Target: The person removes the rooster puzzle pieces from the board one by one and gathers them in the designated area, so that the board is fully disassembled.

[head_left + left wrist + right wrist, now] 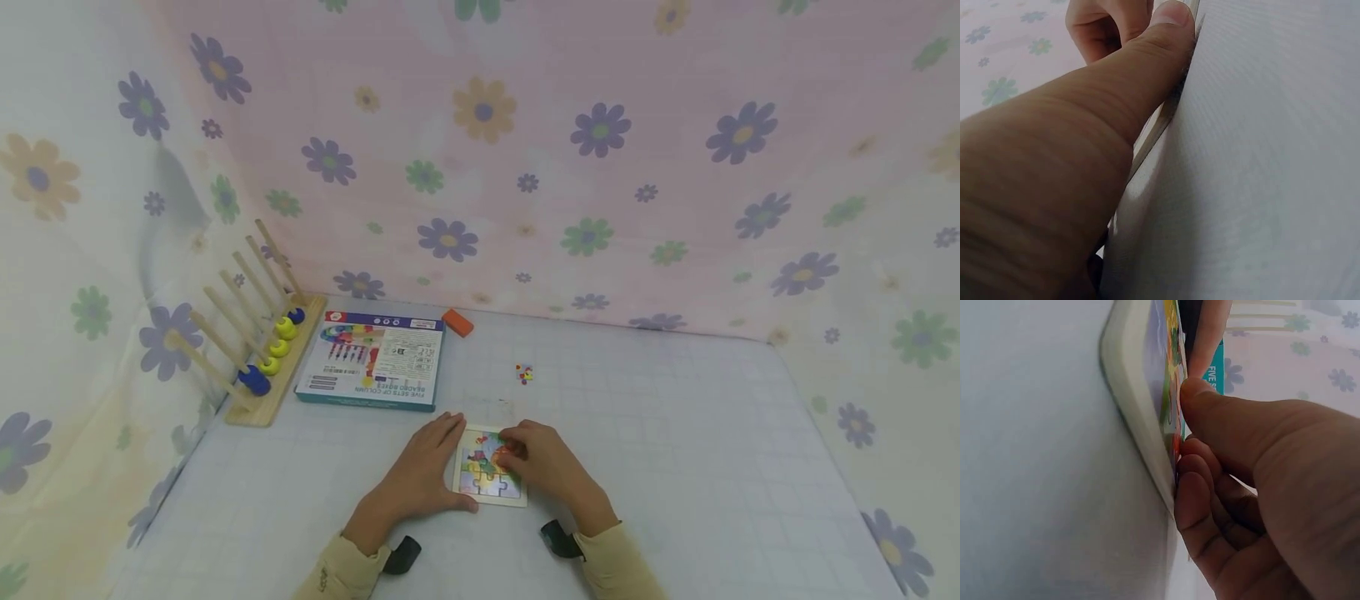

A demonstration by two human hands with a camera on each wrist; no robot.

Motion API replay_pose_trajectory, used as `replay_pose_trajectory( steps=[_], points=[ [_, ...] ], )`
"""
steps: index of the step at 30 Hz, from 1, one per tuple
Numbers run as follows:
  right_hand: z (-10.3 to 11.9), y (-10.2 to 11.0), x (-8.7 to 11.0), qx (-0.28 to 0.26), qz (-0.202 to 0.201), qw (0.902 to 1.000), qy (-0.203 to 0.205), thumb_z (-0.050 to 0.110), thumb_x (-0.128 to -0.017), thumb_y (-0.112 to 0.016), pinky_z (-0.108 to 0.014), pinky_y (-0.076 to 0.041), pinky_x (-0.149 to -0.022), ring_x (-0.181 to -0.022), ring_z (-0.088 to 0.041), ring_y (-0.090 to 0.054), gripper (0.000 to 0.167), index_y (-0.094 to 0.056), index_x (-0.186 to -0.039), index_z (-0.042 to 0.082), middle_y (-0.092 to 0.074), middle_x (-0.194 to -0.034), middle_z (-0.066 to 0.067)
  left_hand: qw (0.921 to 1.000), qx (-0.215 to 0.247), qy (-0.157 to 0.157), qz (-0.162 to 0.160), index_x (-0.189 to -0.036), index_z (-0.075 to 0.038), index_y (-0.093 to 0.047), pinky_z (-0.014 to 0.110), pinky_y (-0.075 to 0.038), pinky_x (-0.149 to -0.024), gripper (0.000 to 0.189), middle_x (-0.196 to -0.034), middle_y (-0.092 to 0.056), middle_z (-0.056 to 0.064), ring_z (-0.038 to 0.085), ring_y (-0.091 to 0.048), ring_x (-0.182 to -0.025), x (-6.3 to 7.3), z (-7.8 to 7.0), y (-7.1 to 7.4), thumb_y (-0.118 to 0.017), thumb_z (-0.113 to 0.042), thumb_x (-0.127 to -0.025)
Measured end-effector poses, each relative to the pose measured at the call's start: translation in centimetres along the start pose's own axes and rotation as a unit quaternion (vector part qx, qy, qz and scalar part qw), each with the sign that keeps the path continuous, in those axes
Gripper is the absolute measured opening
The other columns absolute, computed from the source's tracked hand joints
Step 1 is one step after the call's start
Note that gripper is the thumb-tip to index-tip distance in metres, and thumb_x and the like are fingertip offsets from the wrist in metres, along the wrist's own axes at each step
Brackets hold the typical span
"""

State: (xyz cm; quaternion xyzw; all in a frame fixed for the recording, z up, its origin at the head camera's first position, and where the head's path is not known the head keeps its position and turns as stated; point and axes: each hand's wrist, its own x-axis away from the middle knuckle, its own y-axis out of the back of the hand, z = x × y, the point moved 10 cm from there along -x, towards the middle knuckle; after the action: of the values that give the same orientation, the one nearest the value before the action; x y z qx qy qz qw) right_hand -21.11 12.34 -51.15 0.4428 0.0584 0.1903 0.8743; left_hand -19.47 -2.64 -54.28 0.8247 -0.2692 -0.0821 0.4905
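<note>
A small jigsaw puzzle in a pale frame lies on the table between both hands. Its colourful pieces fill the lower rows; fingers cover the upper right part. My left hand holds the frame's left side, fingers at the far left corner and thumb at the near edge. In the left wrist view that thumb lies along the frame's rim. My right hand pinches a puzzle piece at the puzzle's right side, its fingers curled; most of the piece is hidden. Beyond the puzzle lies a small loose colourful piece.
At the left stands a wooden peg rack with several blue and yellow beads. Beside it lies a flat toy box, with an orange block near its far right corner. Flowered cloth hangs behind the table.
</note>
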Motion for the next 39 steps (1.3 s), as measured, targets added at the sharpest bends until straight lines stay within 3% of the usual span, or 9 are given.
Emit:
replay_pose_trajectory(
  steps=[10,25,35,39],
  points=[
    [0.8,-0.2,-0.3,0.060,0.010,0.9981,0.010,0.027,-0.087,-0.082,-0.020,-0.050,-0.067,-0.077,-0.004,-0.052,0.045,-0.072,-0.122,0.001,-0.066,-0.095,0.005,0.9999,-0.007,-0.006,-0.011,-0.162,-0.011,-0.026,0.050,-0.025,-0.130,0.122,-0.170,-0.024,0.004,0.028,-0.020,-0.159,0.0,0.0,0.1,-0.079,-0.073,-0.071],
    [0.2,-0.5,-1.4,-0.003,0.063,0.9976,-0.028,0.022,-0.084,-0.086,-0.024,-0.053,-0.073,-0.082,-0.009,-0.055,0.040,-0.065,-0.112,0.003,-0.062,-0.091,0.003,0.9998,-0.009,-0.009,-0.015,-0.162,-0.012,-0.026,0.050,-0.026,-0.130,0.122,-0.170,-0.025,0.004,0.028,-0.021,-0.158,0.0,-0.2,0.2,-0.080,-0.071,-0.070],
    [-0.4,-0.8,-1.3,-0.042,0.068,0.9959,-0.043,0.019,-0.084,-0.085,-0.022,-0.050,-0.069,-0.081,-0.011,-0.053,0.033,-0.064,-0.105,0.006,-0.060,-0.090,0.002,0.9998,-0.001,-0.009,-0.015,-0.162,-0.010,-0.027,0.052,-0.027,-0.129,0.123,-0.170,-0.026,0.005,0.029,-0.022,-0.158,0.0,-0.4,0.2,-0.081,-0.071,-0.070],
    [-0.7,-0.8,-1.3,-0.036,0.053,0.9972,-0.039,0.023,-0.083,-0.086,-0.021,-0.051,-0.072,-0.083,-0.010,-0.053,0.036,-0.066,-0.110,0.008,-0.060,-0.096,0.003,1.0000,-0.001,-0.002,-0.010,-0.163,-0.011,-0.026,0.051,-0.026,-0.130,0.122,-0.170,-0.024,0.004,0.028,-0.021,-0.158,0.0,-0.3,0.2,-0.081,-0.070,-0.070]
  ],
)
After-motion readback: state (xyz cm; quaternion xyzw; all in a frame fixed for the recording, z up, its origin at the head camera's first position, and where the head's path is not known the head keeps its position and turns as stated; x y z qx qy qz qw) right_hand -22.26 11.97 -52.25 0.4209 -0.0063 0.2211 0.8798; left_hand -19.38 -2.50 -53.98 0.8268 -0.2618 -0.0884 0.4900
